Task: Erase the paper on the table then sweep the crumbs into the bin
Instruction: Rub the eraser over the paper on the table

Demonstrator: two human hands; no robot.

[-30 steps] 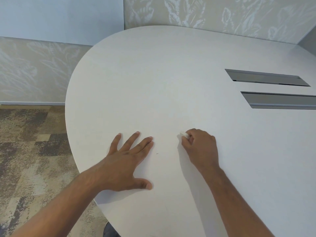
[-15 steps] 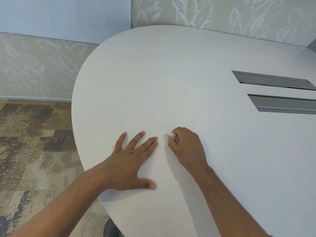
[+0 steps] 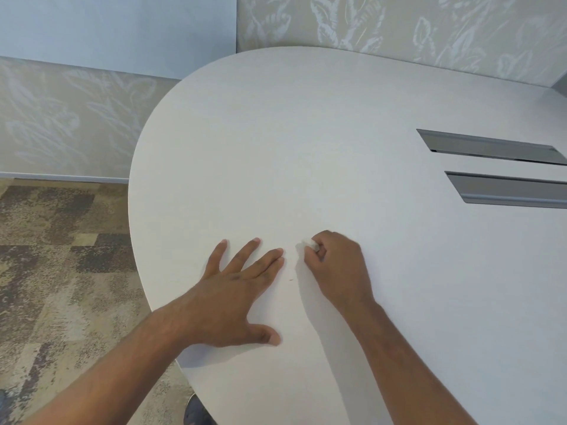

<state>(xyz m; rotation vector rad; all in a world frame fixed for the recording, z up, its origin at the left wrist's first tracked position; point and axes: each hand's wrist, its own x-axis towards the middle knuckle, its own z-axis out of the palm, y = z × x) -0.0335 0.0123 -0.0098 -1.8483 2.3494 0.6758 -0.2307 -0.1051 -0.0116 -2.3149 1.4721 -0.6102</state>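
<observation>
Mid-erase at a pale, rounded wood-grain table (image 3: pixel 306 148): we see the right hand (image 3: pixel 337 268) curled into a loose fist, its fingers (image 3: pixel 319 251) pinching a small white eraser (image 3: pixel 310 244) pressed down against the surface. The left hand (image 3: pixel 233 292) lies flat just beside it, fingers (image 3: pixel 245 251) spread and thumb out, in the manner of someone pinning a sheet in place.

The white paper itself is hard for us to make out; it blends with the table top, and we cannot tell where its edges run. We judge that it lies under the two hands, near the table's rounded left edge. A tiny dark speck (image 3: pixel 290 279) sits between the hands, possibly an eraser crumb or a leftover mark; it is too small to say which.

As for progress, we read this as the first stage under way: the eraser is in contact and no clear pencil marks show around it, so the rubbing may be close to finished, though we cannot confirm that. Everything after it is left to do. No pile of crumbs has been gathered, and no bin appears anywhere in view, only patterned brown carpet (image 3: pixel 61 256) at left and two grey metal cable slots (image 3: pixel 491 148) set into the table at right. Sweeping the crumbs off and into a bin has not yet begun.
</observation>
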